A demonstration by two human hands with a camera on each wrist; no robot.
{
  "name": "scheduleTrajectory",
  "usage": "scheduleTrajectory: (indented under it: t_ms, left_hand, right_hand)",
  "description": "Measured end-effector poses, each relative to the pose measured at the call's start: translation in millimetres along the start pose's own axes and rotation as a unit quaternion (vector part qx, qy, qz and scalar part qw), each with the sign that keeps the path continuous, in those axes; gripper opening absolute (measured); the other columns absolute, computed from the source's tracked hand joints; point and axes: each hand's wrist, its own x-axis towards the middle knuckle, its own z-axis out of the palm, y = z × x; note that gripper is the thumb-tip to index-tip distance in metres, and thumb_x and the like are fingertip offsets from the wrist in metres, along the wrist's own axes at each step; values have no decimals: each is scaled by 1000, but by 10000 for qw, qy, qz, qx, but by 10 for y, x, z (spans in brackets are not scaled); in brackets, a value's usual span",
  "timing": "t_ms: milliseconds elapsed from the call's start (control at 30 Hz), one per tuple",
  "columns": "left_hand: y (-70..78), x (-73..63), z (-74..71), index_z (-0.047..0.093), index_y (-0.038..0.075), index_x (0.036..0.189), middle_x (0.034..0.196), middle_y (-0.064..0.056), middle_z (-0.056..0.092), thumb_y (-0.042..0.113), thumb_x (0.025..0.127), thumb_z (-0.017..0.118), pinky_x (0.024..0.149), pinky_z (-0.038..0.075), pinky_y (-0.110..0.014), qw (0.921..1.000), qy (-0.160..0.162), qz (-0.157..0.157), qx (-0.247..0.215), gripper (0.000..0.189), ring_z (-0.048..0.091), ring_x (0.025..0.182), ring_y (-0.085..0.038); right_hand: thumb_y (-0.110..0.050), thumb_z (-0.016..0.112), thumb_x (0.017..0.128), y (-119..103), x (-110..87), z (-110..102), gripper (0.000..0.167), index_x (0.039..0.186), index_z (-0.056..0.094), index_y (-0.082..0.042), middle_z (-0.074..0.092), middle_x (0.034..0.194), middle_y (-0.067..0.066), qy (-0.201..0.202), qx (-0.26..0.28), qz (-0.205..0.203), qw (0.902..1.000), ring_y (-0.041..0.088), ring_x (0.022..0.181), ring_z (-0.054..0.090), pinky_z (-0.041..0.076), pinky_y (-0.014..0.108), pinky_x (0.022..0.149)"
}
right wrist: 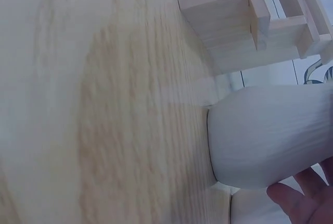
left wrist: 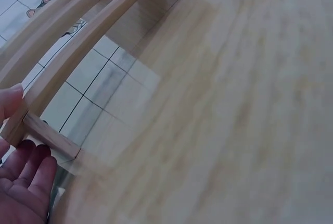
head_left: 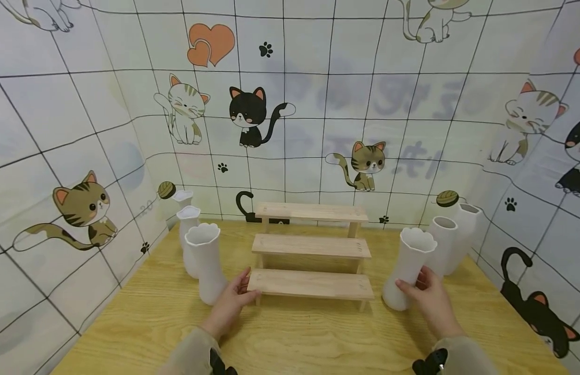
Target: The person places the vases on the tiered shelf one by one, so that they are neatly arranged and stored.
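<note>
A three-tier wooden display stand (head_left: 313, 284) rests on the table, its boards stepping up toward the back. My left hand (head_left: 226, 308) grips the left end of its lowest board. In the left wrist view, the board end (left wrist: 44, 86) lies between the thumb and the curled fingers (left wrist: 41, 174). To the right of the stand, my right hand (head_left: 432, 302) holds a white vase (head_left: 408, 265) with a scalloped rim, low on its body. That vase stands slightly tilted; its rounded base (right wrist: 260, 135) meets the table in the right wrist view.
White vases stand at both sides: a scalloped one (head_left: 210, 271) at front left with others behind it, and two more (head_left: 443, 245) behind the held vase at right. The wooden-patterned table (head_left: 313, 338) is bordered by a cat-print cloth wall (head_left: 308, 104).
</note>
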Motion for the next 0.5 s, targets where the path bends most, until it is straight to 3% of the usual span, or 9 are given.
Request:
scheduleTrajectory:
  t_ms: [200,500]
  left_hand:
    - [-21,46,-53,24,9,152,133,-16,47,13,87,71,89,42,-32,9993,-325,-76,-182,80,47,110,-24]
    - [-83,74,-101,19,9,154,136,-15,45,17,89,70,100,36,-38,9982,-570,-84,-188,83,47,116,-24]
  right_hand:
    - [-41,69,88,-11,18,-34,96,150,12,4,28,147,29,-180,17,-50,9998,42,131,31,28,57,106]
    - [-44,67,88,-7,37,-68,98,150,9,4,25,148,29,-353,-35,68,9993,44,132,28,30,58,104]
